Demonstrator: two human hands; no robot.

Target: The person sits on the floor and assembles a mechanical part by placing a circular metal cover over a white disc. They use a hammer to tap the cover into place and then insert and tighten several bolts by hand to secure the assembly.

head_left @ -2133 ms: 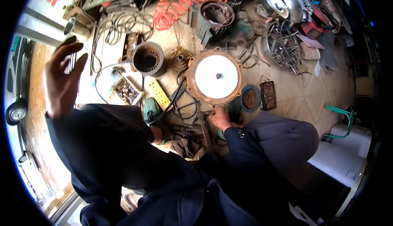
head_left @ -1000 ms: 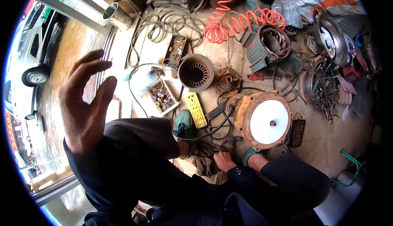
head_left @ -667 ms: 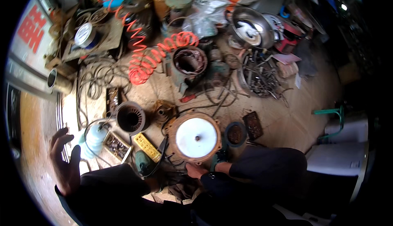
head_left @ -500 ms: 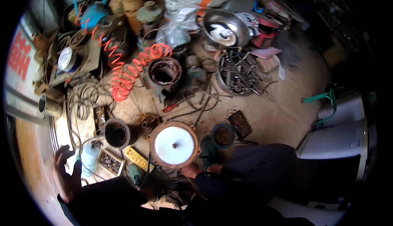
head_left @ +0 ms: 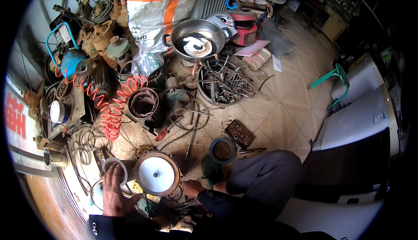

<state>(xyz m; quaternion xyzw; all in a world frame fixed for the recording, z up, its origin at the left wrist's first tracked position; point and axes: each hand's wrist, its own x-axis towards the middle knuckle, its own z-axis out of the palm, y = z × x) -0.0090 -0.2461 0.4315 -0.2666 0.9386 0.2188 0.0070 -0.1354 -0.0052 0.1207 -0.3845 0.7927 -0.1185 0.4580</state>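
Observation:
A round rusty metal cover [head_left: 143, 183] with lugs on its rim faces up, its pale smooth centre [head_left: 163, 170] bearing a small dark stub. My left hand [head_left: 114, 194] is raised at the cover's left, fingers stretched out, thumb apart, holding nothing. Behind its fingertips is a grey cylindrical motor housing [head_left: 123, 167], partly hidden. At the cover's lower right rim, my right hand [head_left: 192, 188] is closed with curled fingers. What it grips, if anything, is hidden. A yellow strip [head_left: 138, 187] shows partly below the cover.
Beyond lie a motor body with windings [head_left: 144, 105], a red coiled hose [head_left: 114, 118], and a basin of tools [head_left: 204, 93]. A bowl of small parts [head_left: 212, 158] and a rusty tray [head_left: 248, 143] sit near my knee [head_left: 265, 170]. A green stool [head_left: 339, 77] stands right.
The view has shifted, so most things sit further left. My left hand has come in from the far left toward the cover. My right hand has moved round the rim to its right side.

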